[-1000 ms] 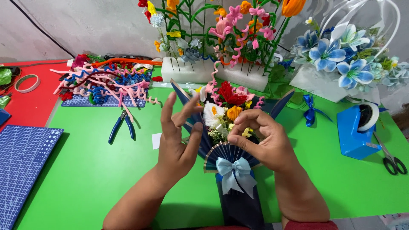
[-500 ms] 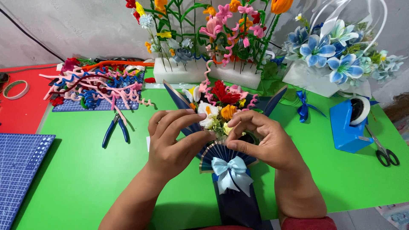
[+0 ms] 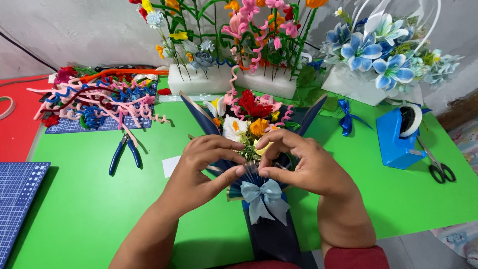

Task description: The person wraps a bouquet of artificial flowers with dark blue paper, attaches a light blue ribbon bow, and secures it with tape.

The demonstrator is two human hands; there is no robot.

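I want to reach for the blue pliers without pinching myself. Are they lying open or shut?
Open. The pliers lie flat on the green table, their two blue handles spread apart in a V.

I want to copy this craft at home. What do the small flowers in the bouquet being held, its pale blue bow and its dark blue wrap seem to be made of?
The small mixed-colour flowers look like fuzzy twisted pipe cleaner, matching the curly stems nearby. The pale blue bow appears to be satin ribbon, given its soft sheen. The dark blue wrap looks like matte paper or thin card, with crisp folds and pleats; which one is unclear.
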